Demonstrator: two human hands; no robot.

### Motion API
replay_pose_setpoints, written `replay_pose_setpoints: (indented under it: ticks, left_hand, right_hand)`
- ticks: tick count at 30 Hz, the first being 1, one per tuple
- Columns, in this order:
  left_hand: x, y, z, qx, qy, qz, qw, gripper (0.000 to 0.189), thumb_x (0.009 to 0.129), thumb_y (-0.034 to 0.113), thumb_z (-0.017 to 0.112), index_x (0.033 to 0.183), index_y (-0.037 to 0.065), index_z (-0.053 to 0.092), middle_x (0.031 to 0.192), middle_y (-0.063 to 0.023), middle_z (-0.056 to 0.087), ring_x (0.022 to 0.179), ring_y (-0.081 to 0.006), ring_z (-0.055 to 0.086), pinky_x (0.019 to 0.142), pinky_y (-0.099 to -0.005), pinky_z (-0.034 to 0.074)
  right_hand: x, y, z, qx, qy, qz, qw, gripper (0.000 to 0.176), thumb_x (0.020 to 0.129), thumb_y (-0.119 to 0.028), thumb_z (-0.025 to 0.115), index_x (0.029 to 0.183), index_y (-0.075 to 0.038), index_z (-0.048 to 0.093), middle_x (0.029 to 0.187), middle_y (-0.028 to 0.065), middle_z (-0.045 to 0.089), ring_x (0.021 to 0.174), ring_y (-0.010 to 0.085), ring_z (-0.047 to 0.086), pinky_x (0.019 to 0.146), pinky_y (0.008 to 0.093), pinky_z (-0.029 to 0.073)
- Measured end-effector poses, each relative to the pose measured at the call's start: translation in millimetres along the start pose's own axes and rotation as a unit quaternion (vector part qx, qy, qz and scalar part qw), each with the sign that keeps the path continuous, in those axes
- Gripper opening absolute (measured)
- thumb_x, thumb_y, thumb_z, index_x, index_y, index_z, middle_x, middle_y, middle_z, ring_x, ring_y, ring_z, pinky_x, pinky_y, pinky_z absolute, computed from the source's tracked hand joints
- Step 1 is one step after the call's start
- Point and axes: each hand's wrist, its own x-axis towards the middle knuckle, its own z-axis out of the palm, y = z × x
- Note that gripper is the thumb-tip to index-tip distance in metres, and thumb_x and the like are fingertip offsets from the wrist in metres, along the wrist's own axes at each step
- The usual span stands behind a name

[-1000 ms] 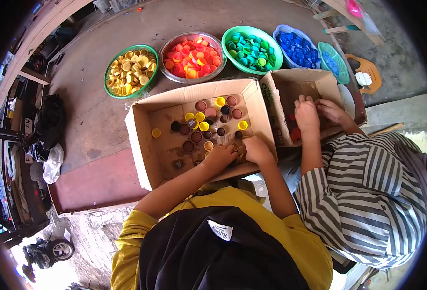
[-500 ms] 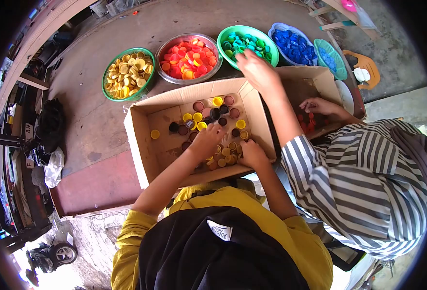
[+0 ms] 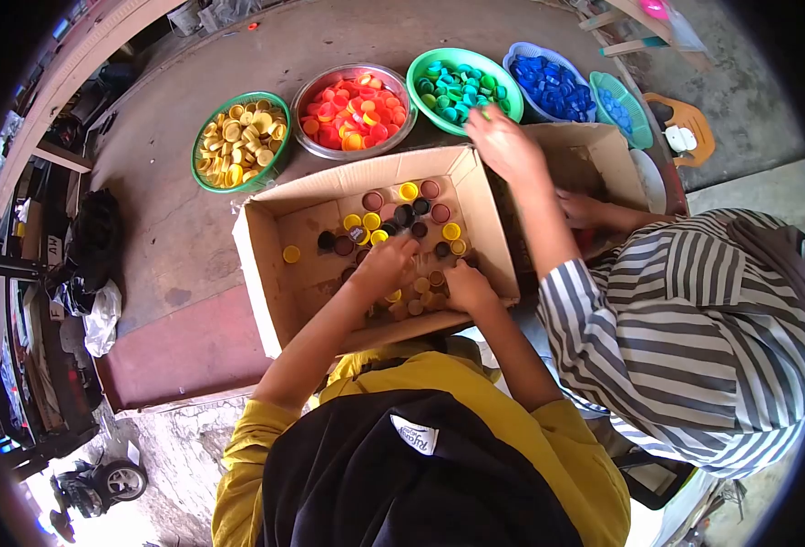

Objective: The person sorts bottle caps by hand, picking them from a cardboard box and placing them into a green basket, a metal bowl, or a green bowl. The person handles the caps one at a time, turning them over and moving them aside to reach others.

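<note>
My left hand [image 3: 389, 263] reaches down into a cardboard box [image 3: 275, 273], its bent fingers over the loose bottle caps and partly smeared by motion. Beside it, my right hand [image 3: 469, 288] is at the box's near right side, fingertips drawn together among brownish-yellow caps [image 3: 420, 285]. Whatever those fingers hold is hidden. Further up in the box lie yellow caps [image 3: 409, 191], black caps [image 3: 404, 215] and dark brown caps [image 3: 373, 201].
Behind the box stand a basket of gold caps [image 3: 243, 141], a metal bowl of red caps [image 3: 352, 109], a green basin [image 3: 420, 91] and blue baskets [image 3: 548, 87]. A co-worker's hand [image 3: 509, 146] hangs by the green basin; their other hand is in a second box [image 3: 594, 146].
My left hand has shifted slightly left and down; my right hand has moved slightly left. The co-worker's raised hand has drawn back from the green basin, and their other hand has moved left.
</note>
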Motion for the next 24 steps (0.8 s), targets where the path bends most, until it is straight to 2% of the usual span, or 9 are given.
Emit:
replay_pose_setpoints:
  ticks: [2, 5, 8, 11, 14, 17, 24]
  left_hand:
    - [1.9, 3.7, -11.5, -0.079, 0.024, -0.004, 0.997, 0.029, 0.067, 0.012, 0.061, 0.093, 0.004, 0.051, 0.089, -0.0144, 0.052, 0.082, -0.0347, 0.052, 0.074, -0.0419, 0.043]
    - [-2.6, -0.7, -0.4, -0.056, -0.015, 0.016, 0.998, 0.024, 0.070, 0.015, 0.058, 0.090, 0.003, 0.053, 0.088, -0.0151, 0.053, 0.083, -0.0347, 0.052, 0.073, -0.0422, 0.043]
    - [-4.3, 5.1, 6.6, -0.008, -0.148, 0.003, 0.989, 0.026, 0.070, 0.023, 0.059, 0.087, 0.004, 0.054, 0.088, -0.0147, 0.052, 0.083, -0.0342, 0.052, 0.073, -0.0424, 0.042]
    - [-12.5, 15.9, 8.7, 0.023, -0.168, 0.015, 0.985, 0.031, 0.067, 0.030, 0.063, 0.086, 0.007, 0.054, 0.085, -0.0123, 0.053, 0.084, -0.0316, 0.052, 0.074, -0.0414, 0.041]
    - [-16.8, 17.3, 9.5, 0.072, -0.136, 0.065, 0.986, 0.035, 0.063, 0.032, 0.066, 0.086, 0.008, 0.055, 0.082, -0.0098, 0.055, 0.088, -0.0279, 0.052, 0.077, -0.0397, 0.040]
    - [-16.7, 18.9, 16.2, 0.106, -0.131, 0.063, 0.984, 0.033, 0.062, 0.031, 0.067, 0.083, 0.009, 0.056, 0.081, -0.0082, 0.055, 0.091, -0.0253, 0.051, 0.079, -0.0389, 0.040]
    - [-14.2, 21.9, 24.3, 0.133, -0.131, 0.049, 0.981, 0.020, 0.063, 0.023, 0.065, 0.075, 0.009, 0.059, 0.074, -0.0078, 0.059, 0.081, -0.0255, 0.056, 0.073, -0.0385, 0.043]
  right_hand:
    - [3.5, 2.6, 2.3, 0.010, -0.019, -0.012, 1.000, 0.031, 0.068, -0.008, 0.063, 0.098, -0.001, 0.057, 0.107, 0.0229, 0.050, 0.094, 0.0355, 0.057, 0.079, 0.0406, 0.049]
    - [2.5, 1.4, -0.1, 0.000, -0.036, -0.012, 0.999, 0.028, 0.069, -0.008, 0.062, 0.095, 0.000, 0.060, 0.106, 0.0229, 0.052, 0.096, 0.0348, 0.057, 0.081, 0.0403, 0.048]
    - [0.9, -1.9, -2.4, -0.009, -0.037, -0.001, 0.999, 0.027, 0.069, -0.007, 0.062, 0.095, 0.000, 0.061, 0.105, 0.0222, 0.053, 0.096, 0.0340, 0.057, 0.082, 0.0402, 0.048]
    - [-0.8, -2.8, -7.9, 0.013, -0.035, 0.000, 0.999, 0.028, 0.068, -0.007, 0.062, 0.096, 0.001, 0.061, 0.105, 0.0222, 0.054, 0.097, 0.0339, 0.057, 0.082, 0.0401, 0.048]
    - [-1.9, -4.4, -8.9, 0.012, -0.042, 0.009, 0.999, 0.028, 0.068, -0.007, 0.063, 0.094, 0.001, 0.061, 0.105, 0.0225, 0.054, 0.096, 0.0342, 0.057, 0.081, 0.0398, 0.048]
    - [-0.8, -5.8, -7.7, -0.001, -0.039, 0.017, 0.999, 0.025, 0.068, -0.007, 0.063, 0.092, 0.000, 0.062, 0.103, 0.0220, 0.055, 0.094, 0.0344, 0.058, 0.079, 0.0396, 0.049]
    - [8.1, -2.8, -1.6, -0.007, -0.034, -0.011, 0.999, 0.023, 0.067, -0.007, 0.063, 0.089, 0.000, 0.063, 0.095, 0.0227, 0.059, 0.089, 0.0353, 0.059, 0.077, 0.0409, 0.050]
